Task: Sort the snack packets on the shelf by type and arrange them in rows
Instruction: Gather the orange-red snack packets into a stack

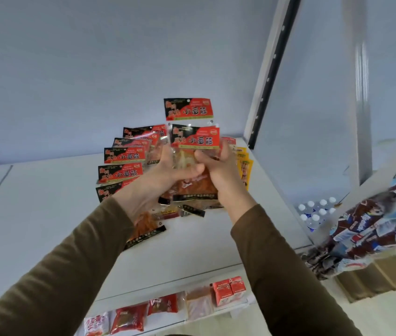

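Note:
Both hands hold up a bunch of red-and-black snack packets [195,139] above the white shelf [46,209]. My left hand [168,173] grips the bunch from the left, and my right hand [212,166] grips it from the right. One more red-and-black packet [188,108] stands higher behind the bunch. To the left lies an overlapping row of the same packets [121,155]. Yellow packets [244,166] lie partly hidden behind my right hand. A few loose packets [146,229] lie flat under my wrists.
The shelf's upright post [272,69] rises at the right. A lower shelf holds red packets [129,317] and small red cartons [228,288]. Right of the shelf are water bottles [316,212] and a pile of brown-and-blue bags [371,224].

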Available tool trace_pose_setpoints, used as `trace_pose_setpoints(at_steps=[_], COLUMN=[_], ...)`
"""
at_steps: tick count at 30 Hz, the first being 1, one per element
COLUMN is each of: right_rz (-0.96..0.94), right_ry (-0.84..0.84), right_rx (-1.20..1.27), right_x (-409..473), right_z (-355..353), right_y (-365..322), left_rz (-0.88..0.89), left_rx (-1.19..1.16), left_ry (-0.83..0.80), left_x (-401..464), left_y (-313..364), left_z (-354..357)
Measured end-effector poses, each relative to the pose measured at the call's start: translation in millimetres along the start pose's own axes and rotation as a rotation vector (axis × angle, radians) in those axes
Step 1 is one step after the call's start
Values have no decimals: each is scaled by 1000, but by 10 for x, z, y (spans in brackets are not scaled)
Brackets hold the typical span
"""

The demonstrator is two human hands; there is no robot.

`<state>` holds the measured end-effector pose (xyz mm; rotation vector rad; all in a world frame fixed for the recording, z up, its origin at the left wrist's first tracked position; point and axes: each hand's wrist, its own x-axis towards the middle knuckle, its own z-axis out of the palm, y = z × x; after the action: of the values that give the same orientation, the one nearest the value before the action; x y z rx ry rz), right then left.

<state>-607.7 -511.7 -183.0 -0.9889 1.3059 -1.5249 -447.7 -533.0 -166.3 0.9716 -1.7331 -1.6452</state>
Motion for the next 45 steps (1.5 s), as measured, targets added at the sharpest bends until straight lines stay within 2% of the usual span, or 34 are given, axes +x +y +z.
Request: trace_pose_setpoints(at_steps=[5,8,9,10,12,13,14,20,22,26,29,32,34,36,38,41,43,45], right_rz=[161,189,169,116,-31,-53,-35,155,197,259,195,154,74,-69,-186,-276,-278,-195], right_ry=[-66,-228,-231,-147,181,305,360,263,230,229,261,302,345,361,311,181,87,-43], right_rx=[121,-43,-139,-249,-486,-622,-749,-1078,-1114,-913,-789,-448,-239,-143,-86,-184,-184,-18], right_x=[-5,15,41,90,258,346,423,789,892,1002,1052,1067,1027,965,880,736,648,564], right_z=[179,186,132,44,-224,-364,-470,-468,-435,-425,-449,-478,-467,-422,-312,-21,198,391], right_y=[24,7,-4,-10,27,68,109,251,228,238,312,332,266,159,46,-48,-66,-77], left_rz=[-46,-29,-41,-58,-84,-82,-78,-72,-69,-55,-54,-40,-33,-28,-7,43,49,51], left_rx=[-131,-239,-267,-300,-348,-358,-367,-417,-411,-423,-438,-440,-423,-422,-423,-400,-377,-326], left_ry=[103,177,199,212,227,236,249,277,287,297,300,282,283,277,260,220,208,242], left_x=[-70,-107,-111,-116,-127,-133,-138,-158,-173,-187,-201,-211,-211,-210,-212,-212,-221,-248], left_y=[-272,-382,-405,-425,-451,-454,-449,-463,-483,-529,-556,-575,-573,-556,-525,-447,-385,-334], left_z=[-116,-205,-233,-263,-319,-337,-347,-357,-351,-344,-349,-361,-370,-374,-385,-402,-417,-450])
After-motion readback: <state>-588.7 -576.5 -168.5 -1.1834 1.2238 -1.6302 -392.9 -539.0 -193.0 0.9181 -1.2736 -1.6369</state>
